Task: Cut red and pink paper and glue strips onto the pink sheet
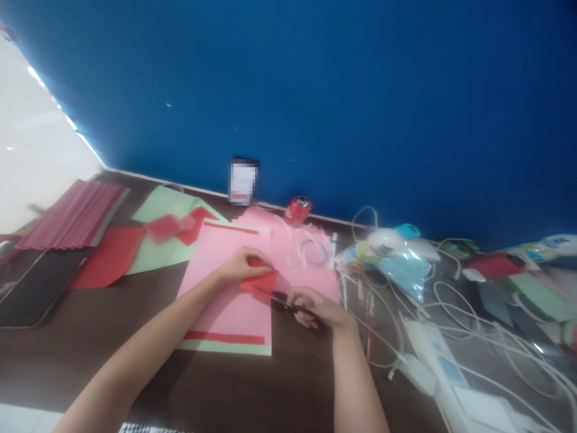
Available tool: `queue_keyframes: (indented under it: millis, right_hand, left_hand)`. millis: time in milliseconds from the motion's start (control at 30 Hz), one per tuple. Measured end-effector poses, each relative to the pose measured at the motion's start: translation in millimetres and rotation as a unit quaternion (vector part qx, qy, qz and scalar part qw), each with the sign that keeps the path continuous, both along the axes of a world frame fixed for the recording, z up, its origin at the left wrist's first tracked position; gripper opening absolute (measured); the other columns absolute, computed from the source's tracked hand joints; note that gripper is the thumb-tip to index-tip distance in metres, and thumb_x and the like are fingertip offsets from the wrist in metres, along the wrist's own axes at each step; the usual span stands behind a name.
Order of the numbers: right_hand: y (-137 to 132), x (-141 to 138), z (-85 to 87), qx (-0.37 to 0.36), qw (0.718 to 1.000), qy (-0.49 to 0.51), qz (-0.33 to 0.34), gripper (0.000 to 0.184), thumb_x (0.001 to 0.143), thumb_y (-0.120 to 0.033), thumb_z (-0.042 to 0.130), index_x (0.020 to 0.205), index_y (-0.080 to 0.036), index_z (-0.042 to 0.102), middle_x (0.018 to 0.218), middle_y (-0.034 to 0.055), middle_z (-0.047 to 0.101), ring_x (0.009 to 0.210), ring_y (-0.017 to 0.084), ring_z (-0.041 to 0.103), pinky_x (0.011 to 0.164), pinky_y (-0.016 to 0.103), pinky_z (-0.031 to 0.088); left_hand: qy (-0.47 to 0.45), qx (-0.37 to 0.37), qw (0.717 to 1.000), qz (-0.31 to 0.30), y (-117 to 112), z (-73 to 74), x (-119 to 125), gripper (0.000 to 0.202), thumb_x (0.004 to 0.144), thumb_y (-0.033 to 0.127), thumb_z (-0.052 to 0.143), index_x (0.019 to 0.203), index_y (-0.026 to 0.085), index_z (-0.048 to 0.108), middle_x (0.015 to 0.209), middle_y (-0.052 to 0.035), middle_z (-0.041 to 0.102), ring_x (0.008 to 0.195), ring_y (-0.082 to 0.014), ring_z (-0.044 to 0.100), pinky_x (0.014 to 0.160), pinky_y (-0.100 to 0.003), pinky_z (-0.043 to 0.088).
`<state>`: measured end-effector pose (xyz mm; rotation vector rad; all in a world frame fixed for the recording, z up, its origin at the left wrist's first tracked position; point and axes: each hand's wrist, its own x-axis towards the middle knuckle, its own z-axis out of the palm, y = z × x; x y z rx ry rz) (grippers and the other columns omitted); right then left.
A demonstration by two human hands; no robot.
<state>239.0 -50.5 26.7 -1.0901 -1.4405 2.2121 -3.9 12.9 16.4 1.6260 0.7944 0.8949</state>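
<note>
My left hand (243,264) pinches a small folded piece of red paper (261,281) above a large pink sheet (225,300) on the dark table. Just to the right, my right hand (315,308) is closed around the handles of black scissors (282,299). The scissor blades point left and reach the lower edge of the red piece. A red strip (224,337) lies across the near end of the pink sheet, with a green sheet edge (225,348) showing under it.
Red paper (108,255), green paper (162,207) and a pleated maroon sheet (74,213) lie at left by a dark tablet (36,288). A red tape roll (298,208) stands by the blue wall (315,90). White cables (451,313), plastic bags and a power strip (433,352) crowd the right.
</note>
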Motion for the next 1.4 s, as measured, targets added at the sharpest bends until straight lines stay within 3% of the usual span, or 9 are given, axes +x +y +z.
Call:
queue_keyframes:
  millis: [1400]
  right_hand:
    - [0.1, 3.0, -1.9, 0.027, 0.999, -0.017, 0.022, 0.036, 0.076, -0.045, 0.063, 0.087, -0.014, 0.048, 0.051, -0.0063, 0.052, 0.036, 0.003, 0.040, 0.033, 0.013, 0.028]
  left_hand:
    - [0.011, 0.005, 1.000, -0.012, 0.7, -1.1, 0.0, 0.013, 0.069, 0.024, 0.068, 0.078, 0.014, 0.070, 0.082, -0.0064, 0.071, 0.077, -0.0162, 0.066, 0.075, -0.026, 0.052]
